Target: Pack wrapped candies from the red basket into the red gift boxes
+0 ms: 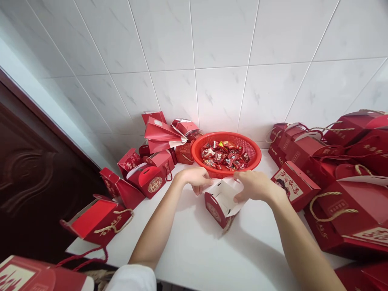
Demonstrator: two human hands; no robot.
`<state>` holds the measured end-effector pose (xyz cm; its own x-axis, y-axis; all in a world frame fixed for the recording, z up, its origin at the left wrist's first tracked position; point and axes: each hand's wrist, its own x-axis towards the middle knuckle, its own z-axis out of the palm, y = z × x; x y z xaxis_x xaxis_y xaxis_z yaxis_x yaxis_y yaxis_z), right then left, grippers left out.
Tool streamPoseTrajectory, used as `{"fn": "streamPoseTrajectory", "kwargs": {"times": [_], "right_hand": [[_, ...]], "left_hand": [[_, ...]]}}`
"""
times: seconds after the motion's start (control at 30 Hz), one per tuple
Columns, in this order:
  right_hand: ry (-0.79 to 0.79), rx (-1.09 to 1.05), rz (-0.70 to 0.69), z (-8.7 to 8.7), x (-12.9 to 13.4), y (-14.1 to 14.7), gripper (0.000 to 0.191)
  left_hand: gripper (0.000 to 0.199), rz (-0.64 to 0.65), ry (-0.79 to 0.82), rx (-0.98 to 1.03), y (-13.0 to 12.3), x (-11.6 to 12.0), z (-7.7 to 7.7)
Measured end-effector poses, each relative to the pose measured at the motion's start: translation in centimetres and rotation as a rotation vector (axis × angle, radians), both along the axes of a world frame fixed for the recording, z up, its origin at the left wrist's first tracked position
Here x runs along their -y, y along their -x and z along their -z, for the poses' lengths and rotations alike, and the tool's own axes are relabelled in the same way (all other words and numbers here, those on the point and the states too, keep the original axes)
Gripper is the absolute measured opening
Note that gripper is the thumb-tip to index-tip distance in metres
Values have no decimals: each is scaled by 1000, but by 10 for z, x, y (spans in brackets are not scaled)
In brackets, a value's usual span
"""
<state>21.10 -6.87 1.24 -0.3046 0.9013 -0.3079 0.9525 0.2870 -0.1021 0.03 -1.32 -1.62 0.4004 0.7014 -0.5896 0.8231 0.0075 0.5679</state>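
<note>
A red gift box (216,211) with a white inside stands with its top open on the white table, in front of a red plastic basket (257,157) of wrapped candies (224,155). At the box's far left edge, my left hand (196,178) has its fingers curled and pinches the rim of a flap. My right hand (254,186) grips the right side wall, the thumb inside and the other fingers behind the cardboard. A twisted cord handle (228,224) hangs at the box's near side. I see no candy inside the box from here.
Several red gift boxes (151,178) stand on the left, some open, with folded cardboard (165,135) on top at the back. More boxes with cord handles (357,202) crowd the right side. A tiled wall (224,93) rises behind the table (188,250). A dark door (30,169) is at left.
</note>
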Motion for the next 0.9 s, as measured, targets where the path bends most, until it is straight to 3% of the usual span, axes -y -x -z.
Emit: {"fn": "streamPoseTrajectory", "kwargs": {"times": [0.17,0.3,0.37,0.47,0.7,0.9], "right_hand": [[24,13,40,-1,-3,-15,47],[66,-45,41,-2,-4,-22,52],[90,-69,41,-1,-5,-25,55],[116,-83,28,1,-9,-26,56],[43,-336,-62,-3,-16,-48,43],[-164,-568,-75,-11,-17,-71,38]], "left_hand": [[36,133,-203,-51,-10,18,-18],[39,329,-344,-126,-9,27,-31],[58,397,-340,-144,-7,28,-33],[82,390,-294,-186,-5,25,-30],[63,275,-329,-264,-8,17,-17],[46,262,-428,-106,4,18,-29]]}}
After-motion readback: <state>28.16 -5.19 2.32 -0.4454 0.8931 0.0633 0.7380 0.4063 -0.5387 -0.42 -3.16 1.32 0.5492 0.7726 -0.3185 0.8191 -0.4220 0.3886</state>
